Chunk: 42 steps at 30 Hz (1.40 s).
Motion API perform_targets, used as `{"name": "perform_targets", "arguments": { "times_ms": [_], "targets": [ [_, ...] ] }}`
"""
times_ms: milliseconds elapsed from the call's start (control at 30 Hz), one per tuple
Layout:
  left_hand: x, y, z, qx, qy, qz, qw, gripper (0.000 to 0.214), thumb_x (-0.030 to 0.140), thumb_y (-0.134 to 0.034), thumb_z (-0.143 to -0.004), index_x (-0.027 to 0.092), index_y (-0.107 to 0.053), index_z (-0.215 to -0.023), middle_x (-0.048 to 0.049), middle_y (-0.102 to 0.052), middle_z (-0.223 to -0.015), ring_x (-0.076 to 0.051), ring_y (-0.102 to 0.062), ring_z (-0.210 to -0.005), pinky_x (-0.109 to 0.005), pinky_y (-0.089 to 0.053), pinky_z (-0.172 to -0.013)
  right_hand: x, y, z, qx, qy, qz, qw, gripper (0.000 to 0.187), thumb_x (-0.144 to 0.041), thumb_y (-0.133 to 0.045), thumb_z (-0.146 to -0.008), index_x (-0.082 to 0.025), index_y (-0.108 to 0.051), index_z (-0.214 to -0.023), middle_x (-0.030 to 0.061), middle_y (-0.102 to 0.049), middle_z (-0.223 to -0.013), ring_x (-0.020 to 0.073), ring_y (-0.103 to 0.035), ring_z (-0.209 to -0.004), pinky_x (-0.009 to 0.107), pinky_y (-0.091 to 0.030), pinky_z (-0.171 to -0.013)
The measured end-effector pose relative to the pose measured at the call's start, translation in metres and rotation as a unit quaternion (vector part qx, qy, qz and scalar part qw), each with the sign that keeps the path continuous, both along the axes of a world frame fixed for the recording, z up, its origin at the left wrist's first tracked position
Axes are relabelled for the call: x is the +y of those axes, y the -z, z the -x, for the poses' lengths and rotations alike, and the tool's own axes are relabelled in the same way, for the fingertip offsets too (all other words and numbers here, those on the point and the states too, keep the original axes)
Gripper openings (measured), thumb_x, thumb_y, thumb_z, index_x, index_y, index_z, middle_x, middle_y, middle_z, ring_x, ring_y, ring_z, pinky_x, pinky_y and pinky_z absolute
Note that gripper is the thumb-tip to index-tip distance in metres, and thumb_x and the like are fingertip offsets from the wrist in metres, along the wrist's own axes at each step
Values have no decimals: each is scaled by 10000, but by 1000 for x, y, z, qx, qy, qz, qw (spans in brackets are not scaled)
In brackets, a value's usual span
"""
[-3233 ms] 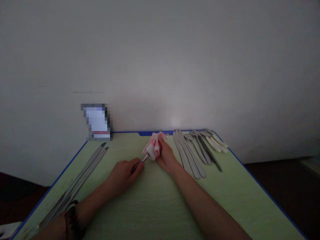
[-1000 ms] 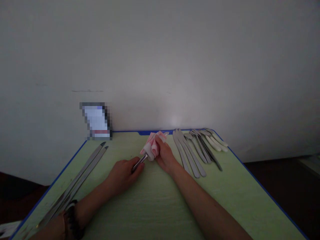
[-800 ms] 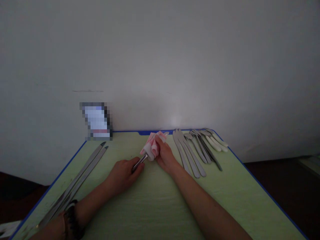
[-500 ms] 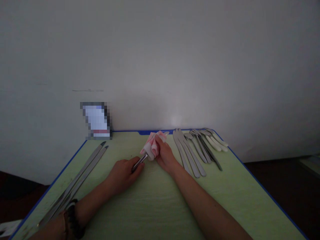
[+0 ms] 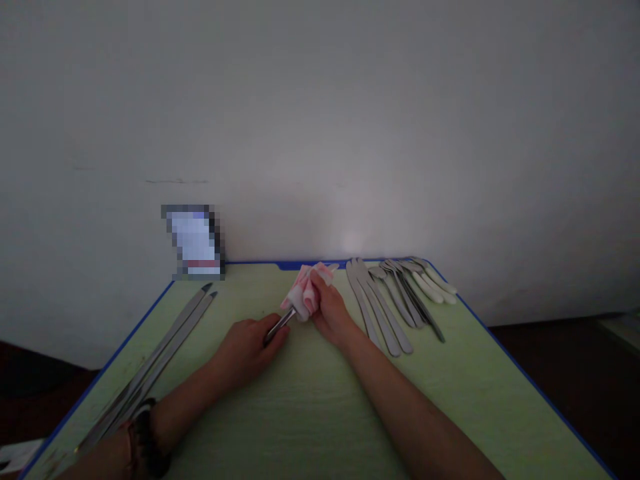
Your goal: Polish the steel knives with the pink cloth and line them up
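My left hand [image 5: 250, 350], with a dark bracelet at the wrist, is closed around the handle end of a metal knife [image 5: 280, 325] over the middle of the table. The knife slants up and away to the right. A pink and white cloth [image 5: 301, 299] is wrapped about its middle, hiding most of the blade. My right hand [image 5: 327, 307] pinches this cloth around the blade, and a pale tip shows just beyond the fingers. Right of that hand, several table knives [image 5: 380, 310] lie side by side.
Several spoons and forks [image 5: 403, 293] lie farther right, along with white-handled cutlery [image 5: 425, 283]. Long metal knives [image 5: 170, 343] lie along the left side, partly behind my left forearm. A blurred phone [image 5: 195, 240] leans on the wall [image 5: 320, 133] behind the blue-edged green table [image 5: 280, 427].
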State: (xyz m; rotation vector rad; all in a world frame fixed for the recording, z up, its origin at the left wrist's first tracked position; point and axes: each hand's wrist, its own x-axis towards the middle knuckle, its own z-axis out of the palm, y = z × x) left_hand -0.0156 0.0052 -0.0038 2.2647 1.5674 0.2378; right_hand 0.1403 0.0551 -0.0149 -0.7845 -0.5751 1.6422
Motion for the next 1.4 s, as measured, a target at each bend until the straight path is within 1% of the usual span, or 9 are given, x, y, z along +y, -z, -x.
{"name": "perform_targets", "arguments": {
  "times_ms": [167,300,533,700,933,1033,1167,1400],
  "targets": [
    [0,-1,0,3,-2,13,1000,292,365,-330,-911,212,-506,-736,26,-490,-540,-152,-520,-508,-243,-291,-536,0,0,0,-8,-5,2,1000,357,-502,-748,-632,-191,-578,-673,-35,-573,-529,116,-483,-510,250,-367,-499],
    [0,0,0,-2,3,0,1000,302,366,-321,-921,214,-514,-744,31,-487,-536,-149,-514,-507,-240,-296,-537,0,-2,0,2,1,-4,1000,346,-484,-755,-627,-186,-583,-656,-35,-578,-540,108,-475,-509,243,-364,-503],
    [0,-1,0,9,3,-1,1000,300,363,-325,-931,218,-532,-768,20,-539,-566,-160,-556,-541,-241,-317,-553,0,0,1,1,4,-7,1000,330,-471,-747,-638,-191,-574,-659,-35,-572,-527,115,-479,-513,247,-357,-503],
    [0,1,0,15,2,-8,1000,300,353,-328,-929,211,-543,-775,9,-553,-575,-168,-567,-545,-248,-316,-553,1,1,0,5,0,-3,1000,345,-483,-753,-626,-190,-576,-673,-44,-570,-537,104,-472,-511,241,-364,-504],
    [0,1,1,8,4,-3,1000,297,354,-328,-925,211,-534,-765,17,-529,-561,-160,-547,-526,-243,-306,-544,0,-1,-1,4,-9,0,1000,341,-479,-749,-642,-185,-580,-678,-42,-578,-554,100,-478,-513,240,-371,-503],
    [0,0,0,12,4,0,1000,301,361,-331,-926,212,-533,-759,16,-537,-567,-158,-544,-528,-242,-305,-544,0,1,0,7,-4,-4,1000,356,-490,-751,-638,-183,-574,-670,-41,-579,-564,99,-485,-524,234,-380,-512],
    [0,-2,-1,9,3,-2,1000,283,346,-335,-923,214,-534,-771,17,-542,-569,-154,-541,-527,-239,-312,-546,2,2,0,7,1,-1,1000,374,-510,-750,-626,-183,-574,-674,-40,-577,-559,101,-475,-512,232,-359,-487],
    [0,-2,0,15,2,9,1000,303,357,-331,-927,209,-556,-789,7,-572,-585,-158,-557,-535,-239,-326,-550,0,-1,0,-1,-2,-7,1000,347,-488,-743,-641,-184,-578,-670,-29,-582,-553,112,-487,-521,237,-370,-496]
  ]
}}
